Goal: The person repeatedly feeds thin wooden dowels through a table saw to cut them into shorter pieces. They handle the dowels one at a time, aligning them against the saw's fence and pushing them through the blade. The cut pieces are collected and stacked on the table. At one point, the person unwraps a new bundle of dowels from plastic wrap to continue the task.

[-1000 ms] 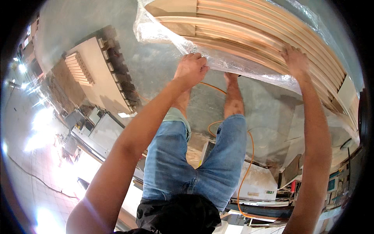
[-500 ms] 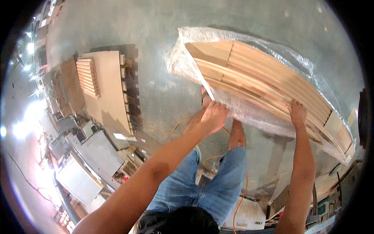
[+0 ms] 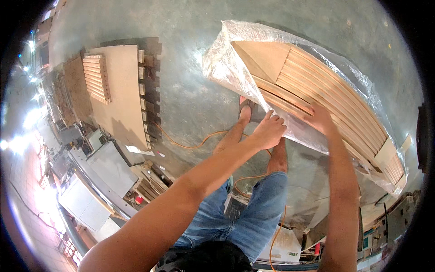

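Observation:
A long stack of light wooden strips point(image 3: 328, 88) lies on the floor, with flat brown sheets point(image 3: 263, 56) showing at its left end. Clear plastic wrap point(image 3: 229, 61) is around the stack and open along the top. My left hand point(image 3: 270, 130) is closed on the near edge of the wrap, pulling it taut beside my leg. Over the near side of the stack, my right hand point(image 3: 321, 119) has its fingers bent around a strip at the edge; its fingertips are slightly blurred. A dark gap shows along that strip.
To the left, a pallet point(image 3: 142, 97) carries a brown board point(image 3: 120, 86) with a small bundle of ribbed wood point(image 3: 96, 78) on it. An orange cable point(image 3: 195, 146) winds across the floor by my feet. Panels and scrap point(image 3: 111, 167) crowd the lower left.
My right hand has moved left along the stack to its near edge strip. My left hand has shifted slightly right, still gripping the wrap. The view has turned a little.

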`<state>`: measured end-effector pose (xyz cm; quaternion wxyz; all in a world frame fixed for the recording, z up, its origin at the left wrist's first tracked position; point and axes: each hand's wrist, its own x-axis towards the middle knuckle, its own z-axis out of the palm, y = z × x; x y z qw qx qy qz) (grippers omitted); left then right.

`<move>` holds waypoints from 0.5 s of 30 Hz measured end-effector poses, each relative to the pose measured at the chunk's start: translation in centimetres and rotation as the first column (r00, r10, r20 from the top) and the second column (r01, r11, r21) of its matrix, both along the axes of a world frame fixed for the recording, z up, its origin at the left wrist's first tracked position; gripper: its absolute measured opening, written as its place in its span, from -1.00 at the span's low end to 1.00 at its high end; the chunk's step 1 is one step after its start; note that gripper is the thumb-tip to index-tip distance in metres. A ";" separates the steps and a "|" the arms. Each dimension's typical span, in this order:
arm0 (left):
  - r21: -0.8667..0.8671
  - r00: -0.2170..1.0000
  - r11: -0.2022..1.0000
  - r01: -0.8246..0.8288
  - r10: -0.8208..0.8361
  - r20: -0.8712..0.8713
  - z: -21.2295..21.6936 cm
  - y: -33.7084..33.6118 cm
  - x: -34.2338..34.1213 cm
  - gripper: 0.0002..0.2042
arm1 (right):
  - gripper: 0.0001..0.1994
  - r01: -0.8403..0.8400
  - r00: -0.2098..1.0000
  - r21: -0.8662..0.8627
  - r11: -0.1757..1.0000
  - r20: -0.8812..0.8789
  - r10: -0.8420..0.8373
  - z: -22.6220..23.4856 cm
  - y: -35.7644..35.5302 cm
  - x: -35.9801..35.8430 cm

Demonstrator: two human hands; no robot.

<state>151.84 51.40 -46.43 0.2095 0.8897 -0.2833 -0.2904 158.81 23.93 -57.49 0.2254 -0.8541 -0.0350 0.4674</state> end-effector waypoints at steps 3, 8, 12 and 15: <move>0.123 0.946 0.992 0.027 0.015 -0.323 -0.1 0.0 1.1 -0.78 | -0.62 0.026 0.964 -0.073 0.997 0.264 -0.006 -0.2 9.3 1.2; 0.380 0.984 0.919 0.102 -0.038 -0.172 -2.3 4.8 5.3 -0.64 | -0.48 -0.100 0.945 -0.117 0.988 0.300 0.131 0.3 13.5 1.1; 0.442 0.973 0.867 0.232 -0.202 -0.115 -5.3 10.5 9.4 -0.62 | -0.48 -0.179 0.942 -0.163 0.970 0.255 0.217 -0.6 11.8 1.3; 0.486 0.957 0.852 0.196 -0.274 0.094 -6.3 12.0 10.5 -0.54 | -0.52 -0.173 0.920 -0.121 0.977 0.335 0.204 -1.0 10.9 0.8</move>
